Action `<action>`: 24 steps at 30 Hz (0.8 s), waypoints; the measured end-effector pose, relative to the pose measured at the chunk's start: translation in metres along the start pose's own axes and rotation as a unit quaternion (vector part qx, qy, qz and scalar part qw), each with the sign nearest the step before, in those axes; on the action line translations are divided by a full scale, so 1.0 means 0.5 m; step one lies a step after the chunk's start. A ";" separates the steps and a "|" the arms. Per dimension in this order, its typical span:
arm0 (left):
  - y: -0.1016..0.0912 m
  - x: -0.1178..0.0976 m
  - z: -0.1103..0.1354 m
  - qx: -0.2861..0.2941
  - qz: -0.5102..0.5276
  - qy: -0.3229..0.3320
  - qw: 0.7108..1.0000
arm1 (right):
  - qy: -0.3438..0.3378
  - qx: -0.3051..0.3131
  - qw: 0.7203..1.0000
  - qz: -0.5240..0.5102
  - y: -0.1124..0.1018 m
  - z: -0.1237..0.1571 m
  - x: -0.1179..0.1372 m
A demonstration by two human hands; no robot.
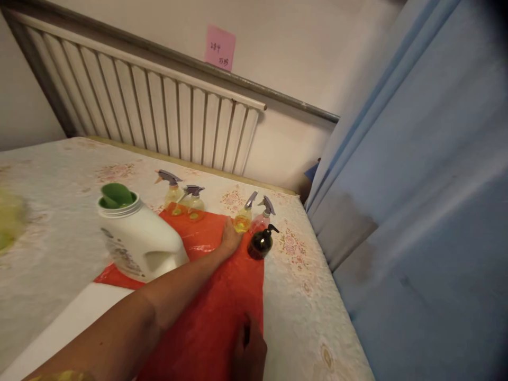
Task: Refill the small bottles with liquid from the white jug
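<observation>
My left hand (230,238) reaches across the red sheet (198,312) and is closed on a spray bottle of yellow liquid (242,219); its fingers are partly hidden. Just right of that stand a spray bottle with pink liquid (261,221) and a dark pump bottle (261,244). Low in the view, my right hand (251,352) is curled above the red sheet, with a dark spot at its fingers that I cannot make out. Left of my forearm is a big white jug (138,241), a green scoop or cup (117,196) in its mouth.
Two more spray bottles, one orange-tipped (173,196) and one grey-headed (194,202), stand at the sheet's far left corner. A floral-covered surface (293,301) lies below. A radiator (159,100) lines the back wall, and a blue curtain (420,201) hangs at right.
</observation>
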State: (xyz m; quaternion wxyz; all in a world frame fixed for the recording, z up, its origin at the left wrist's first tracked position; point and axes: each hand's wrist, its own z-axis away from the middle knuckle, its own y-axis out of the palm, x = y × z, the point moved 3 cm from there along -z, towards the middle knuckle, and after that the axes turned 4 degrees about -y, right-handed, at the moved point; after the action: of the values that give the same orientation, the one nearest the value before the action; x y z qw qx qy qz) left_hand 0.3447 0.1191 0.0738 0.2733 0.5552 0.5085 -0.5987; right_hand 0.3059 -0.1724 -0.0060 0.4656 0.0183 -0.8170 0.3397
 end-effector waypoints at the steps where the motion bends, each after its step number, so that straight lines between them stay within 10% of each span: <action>1: -0.008 -0.001 0.024 -0.014 -0.011 -0.003 1.000 | 0.006 0.013 1.000 0.004 -0.005 -0.003 0.007; 7: -0.096 0.010 0.244 0.027 -0.046 0.054 0.997 | -0.002 0.041 0.999 0.025 -0.017 -0.012 0.026; 13: -0.280 0.087 0.440 0.086 -0.151 0.159 0.972 | -0.020 0.052 0.997 0.058 -0.018 -0.012 0.027; 19: -0.457 0.186 0.476 0.016 -0.368 0.118 0.922 | -0.034 0.048 0.996 0.068 -0.021 -0.010 0.035; 24: -0.484 0.210 0.481 0.039 -0.470 0.120 0.874 | -0.049 0.043 0.994 0.089 -0.021 -0.009 0.039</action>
State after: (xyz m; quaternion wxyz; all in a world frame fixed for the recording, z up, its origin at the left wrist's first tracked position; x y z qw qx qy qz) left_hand 0.0114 0.0055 0.0166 -0.1253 0.3289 0.7147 -0.6044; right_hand 0.3018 -0.1724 0.0165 0.3919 -0.0175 -0.8219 0.4131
